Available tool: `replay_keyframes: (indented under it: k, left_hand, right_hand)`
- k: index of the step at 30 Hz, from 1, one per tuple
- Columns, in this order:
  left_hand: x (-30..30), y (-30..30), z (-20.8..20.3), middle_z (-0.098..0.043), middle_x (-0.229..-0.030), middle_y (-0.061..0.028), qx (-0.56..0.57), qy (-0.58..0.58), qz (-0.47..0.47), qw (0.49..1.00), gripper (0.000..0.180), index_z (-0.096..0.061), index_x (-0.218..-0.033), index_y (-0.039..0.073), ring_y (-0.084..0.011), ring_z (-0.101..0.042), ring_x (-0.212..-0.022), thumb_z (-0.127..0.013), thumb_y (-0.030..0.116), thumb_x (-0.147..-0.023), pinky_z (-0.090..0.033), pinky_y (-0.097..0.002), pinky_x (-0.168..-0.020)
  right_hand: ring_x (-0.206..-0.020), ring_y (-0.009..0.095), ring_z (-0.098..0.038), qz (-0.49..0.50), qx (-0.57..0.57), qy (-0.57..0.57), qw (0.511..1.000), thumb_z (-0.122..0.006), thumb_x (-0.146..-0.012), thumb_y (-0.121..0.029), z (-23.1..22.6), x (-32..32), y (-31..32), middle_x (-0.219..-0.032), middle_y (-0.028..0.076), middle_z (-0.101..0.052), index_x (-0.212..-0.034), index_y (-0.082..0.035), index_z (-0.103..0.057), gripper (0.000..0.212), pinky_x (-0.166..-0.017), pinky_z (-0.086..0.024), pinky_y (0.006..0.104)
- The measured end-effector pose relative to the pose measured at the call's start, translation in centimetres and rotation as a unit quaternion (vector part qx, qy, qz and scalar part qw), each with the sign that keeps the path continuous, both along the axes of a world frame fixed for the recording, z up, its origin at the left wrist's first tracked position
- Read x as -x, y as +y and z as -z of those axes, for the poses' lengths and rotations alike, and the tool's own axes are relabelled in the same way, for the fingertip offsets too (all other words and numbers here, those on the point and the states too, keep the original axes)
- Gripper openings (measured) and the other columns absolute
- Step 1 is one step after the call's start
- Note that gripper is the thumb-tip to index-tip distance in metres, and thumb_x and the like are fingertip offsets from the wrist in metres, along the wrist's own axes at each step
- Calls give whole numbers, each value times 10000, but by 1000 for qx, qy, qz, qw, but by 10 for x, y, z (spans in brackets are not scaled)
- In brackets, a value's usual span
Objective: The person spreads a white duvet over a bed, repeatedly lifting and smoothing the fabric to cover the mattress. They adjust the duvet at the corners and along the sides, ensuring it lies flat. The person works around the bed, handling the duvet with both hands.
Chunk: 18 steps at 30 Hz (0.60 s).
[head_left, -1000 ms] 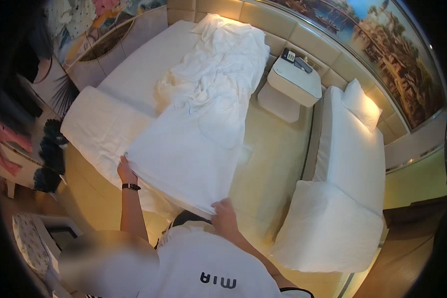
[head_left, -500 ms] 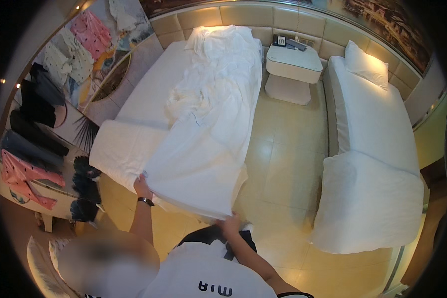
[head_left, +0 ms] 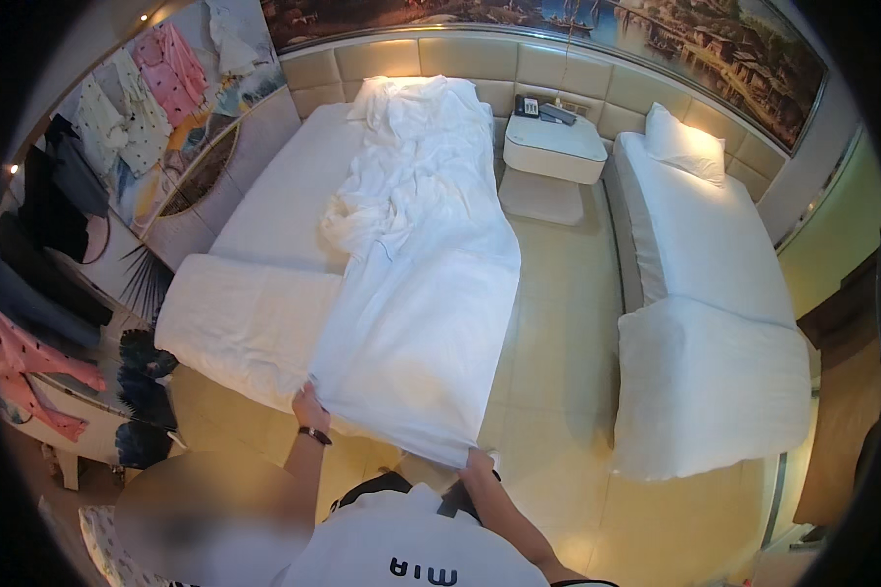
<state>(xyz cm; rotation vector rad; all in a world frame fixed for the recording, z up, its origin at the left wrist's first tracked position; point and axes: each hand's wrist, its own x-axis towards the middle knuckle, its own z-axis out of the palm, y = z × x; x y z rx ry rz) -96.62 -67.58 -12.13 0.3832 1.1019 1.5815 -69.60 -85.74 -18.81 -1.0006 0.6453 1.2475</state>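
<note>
A white duvet cover (head_left: pixel 416 342) stretches lengthwise over the bed on the left, smooth near me and heaped in folds toward the headboard. At its near edge, my left hand (head_left: pixel 309 406) pinches the left corner, beside the foot of the bed. My right hand (head_left: pixel 477 464) grips the near right corner, with its fingers partly hidden by the cloth. Between both hands the edge is drawn fairly straight, just past the mattress end. Under it, a folded white duvet (head_left: pixel 245 308) lies across the bed's foot, left of the cover.
A white nightstand (head_left: pixel 555 147) with a phone (head_left: pixel 527 105) stands between the beds. To the right is a second bed (head_left: pixel 705 230) with a pillow (head_left: pixel 685 147) and a folded duvet (head_left: pixel 712 386). Clothes (head_left: pixel 44 367) lie on the left, near a tiled floor (head_left: pixel 558 313).
Both hands have drawn the cover's near edge toward me and slightly right. The cover lies flatter and its right side hangs straighter. The view has also shifted, showing more of the wall picture.
</note>
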Motion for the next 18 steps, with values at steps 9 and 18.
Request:
replay_keyframes:
  k: [9,18]
  left_hand:
    - [91,-1,27,-459,-625,11,89,179,70,977,189,-523,-809,19,-82,-407,-514,-474,182,-892,-346,-247,-441]
    - [109,-1,64,-413,-536,23,129,179,124,967,240,-534,-795,35,-81,-360,-403,-468,243,-898,-279,-233,-362]
  right_hand:
    - [-551,217,-592,-462,228,-465,720,-541,-658,-80,8,99,-52,-668,132,-605,-775,42,-595,177,-492,-472,350]
    - [-849,232,-557,128,-4,-318,939,-398,-810,-5,-83,124,3,-951,135,-531,-1077,-6,-457,274,-658,-498,342]
